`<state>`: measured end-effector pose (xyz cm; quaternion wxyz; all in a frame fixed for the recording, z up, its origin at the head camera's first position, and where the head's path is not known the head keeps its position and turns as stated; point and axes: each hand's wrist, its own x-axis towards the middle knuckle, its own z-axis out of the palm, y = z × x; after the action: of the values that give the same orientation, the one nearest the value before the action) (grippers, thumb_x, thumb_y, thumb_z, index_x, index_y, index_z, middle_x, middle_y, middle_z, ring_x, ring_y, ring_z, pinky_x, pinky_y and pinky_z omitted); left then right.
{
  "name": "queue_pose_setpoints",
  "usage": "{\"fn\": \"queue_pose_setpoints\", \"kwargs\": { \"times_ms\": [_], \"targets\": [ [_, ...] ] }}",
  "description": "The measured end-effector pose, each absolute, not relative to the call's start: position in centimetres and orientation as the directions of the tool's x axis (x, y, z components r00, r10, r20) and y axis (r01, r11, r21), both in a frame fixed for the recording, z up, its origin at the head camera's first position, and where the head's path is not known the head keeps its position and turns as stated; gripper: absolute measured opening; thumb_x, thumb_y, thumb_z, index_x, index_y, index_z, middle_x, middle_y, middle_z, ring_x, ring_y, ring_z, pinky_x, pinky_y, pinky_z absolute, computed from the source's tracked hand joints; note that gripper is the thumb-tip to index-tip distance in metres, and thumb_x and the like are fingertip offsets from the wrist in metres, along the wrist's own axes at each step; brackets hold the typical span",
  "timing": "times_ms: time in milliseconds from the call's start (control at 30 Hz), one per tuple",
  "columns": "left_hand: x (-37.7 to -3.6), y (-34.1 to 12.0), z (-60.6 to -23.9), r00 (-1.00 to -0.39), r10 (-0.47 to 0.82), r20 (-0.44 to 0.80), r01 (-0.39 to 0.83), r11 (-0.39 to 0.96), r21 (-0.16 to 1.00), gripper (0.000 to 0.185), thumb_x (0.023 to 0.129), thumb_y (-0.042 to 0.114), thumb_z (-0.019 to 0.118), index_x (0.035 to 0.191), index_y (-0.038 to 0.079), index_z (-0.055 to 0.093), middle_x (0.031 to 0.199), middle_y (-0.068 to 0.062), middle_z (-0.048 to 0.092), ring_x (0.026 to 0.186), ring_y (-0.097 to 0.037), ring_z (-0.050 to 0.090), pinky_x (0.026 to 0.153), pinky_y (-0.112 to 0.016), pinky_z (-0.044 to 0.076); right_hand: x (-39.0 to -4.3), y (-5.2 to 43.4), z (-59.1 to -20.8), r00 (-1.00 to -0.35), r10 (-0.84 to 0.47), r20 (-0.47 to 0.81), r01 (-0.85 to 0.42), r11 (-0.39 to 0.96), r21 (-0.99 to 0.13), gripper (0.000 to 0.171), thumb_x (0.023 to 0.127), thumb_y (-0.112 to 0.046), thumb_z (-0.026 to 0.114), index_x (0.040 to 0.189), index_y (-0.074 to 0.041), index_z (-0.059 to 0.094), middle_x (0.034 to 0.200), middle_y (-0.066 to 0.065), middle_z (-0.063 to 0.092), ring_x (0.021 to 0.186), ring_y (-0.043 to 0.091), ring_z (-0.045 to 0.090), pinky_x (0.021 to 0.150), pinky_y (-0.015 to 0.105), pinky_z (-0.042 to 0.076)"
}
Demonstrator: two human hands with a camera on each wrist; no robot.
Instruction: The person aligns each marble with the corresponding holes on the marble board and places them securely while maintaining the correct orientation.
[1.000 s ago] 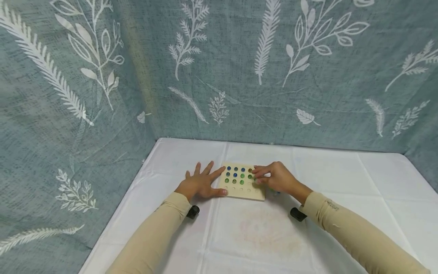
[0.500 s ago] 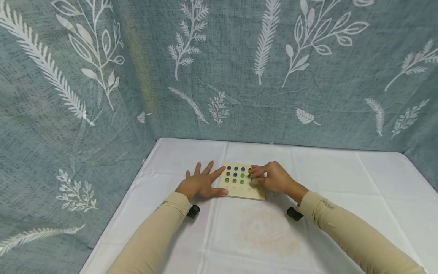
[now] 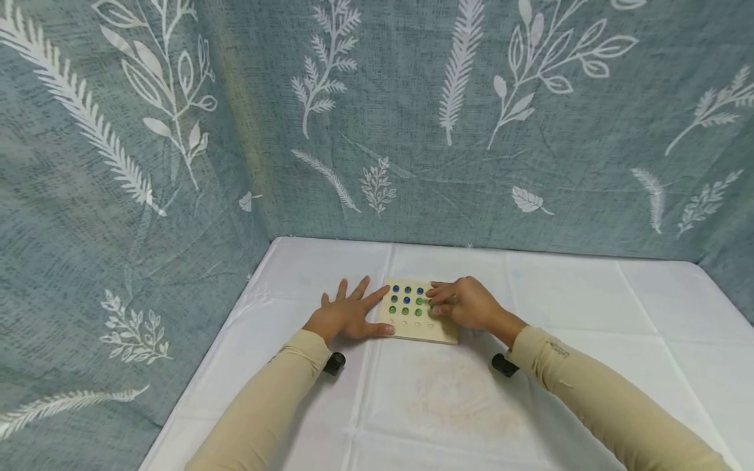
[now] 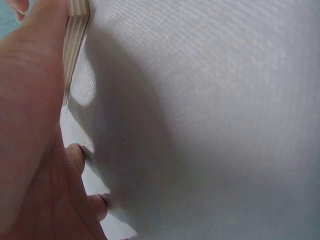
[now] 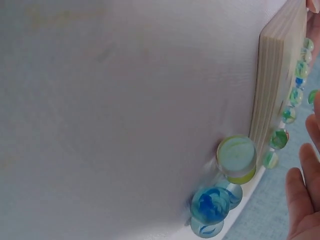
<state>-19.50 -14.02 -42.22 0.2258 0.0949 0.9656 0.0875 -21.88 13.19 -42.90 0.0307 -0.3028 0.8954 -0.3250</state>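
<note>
A pale wooden board (image 3: 442, 335) with rows of round hollows lies on the white cloth. Blue and green glass marbles (image 3: 406, 300) sit in its upper rows; the hollows along the near row show bare. My left hand (image 3: 344, 318) lies spread at the board's left side, its thumb and a fingertip touching that edge. Over the board's right part, my right hand (image 3: 474, 304) pinches a green marble (image 5: 312, 97) just above the seated ones. From the head view, the fingers mostly hide this marble and the hollows under it.
Beside the board's edge, in the right wrist view, lie several loose marbles: a pale yellow-green one (image 5: 237, 156) and a blue one (image 5: 210, 205) among them. Dark wrist cameras (image 3: 504, 365) hang under both wrists. A teal leaf-patterned curtain (image 3: 412, 196) stands behind the table.
My right hand has shifted slightly left over the board, its fingers now farther in over the marbles. The left hand stays spread at the board's edge.
</note>
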Motion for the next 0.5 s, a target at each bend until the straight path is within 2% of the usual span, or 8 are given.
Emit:
{"fn": "queue_pose_setpoints", "kwargs": {
  "times_ms": [500],
  "targets": [
    [-19.42,-13.96,-42.32,-0.886,0.220,-0.408,0.143,0.967,0.212,0.091,0.094,0.077,0.054,0.167,0.044,0.012,0.179,-0.005,-0.003,0.162,-0.047,-0.007,0.124,-0.077,0.007,-21.83,12.80,-43.36,-0.787,-0.603,0.132,-0.579,0.649,-0.494,0.022,0.091,-0.010,0.080,0.112,-0.007,0.082,0.128,0.008,0.075,0.134,0.028,0.064,0.110,0.047,0.052]
  ]
}}
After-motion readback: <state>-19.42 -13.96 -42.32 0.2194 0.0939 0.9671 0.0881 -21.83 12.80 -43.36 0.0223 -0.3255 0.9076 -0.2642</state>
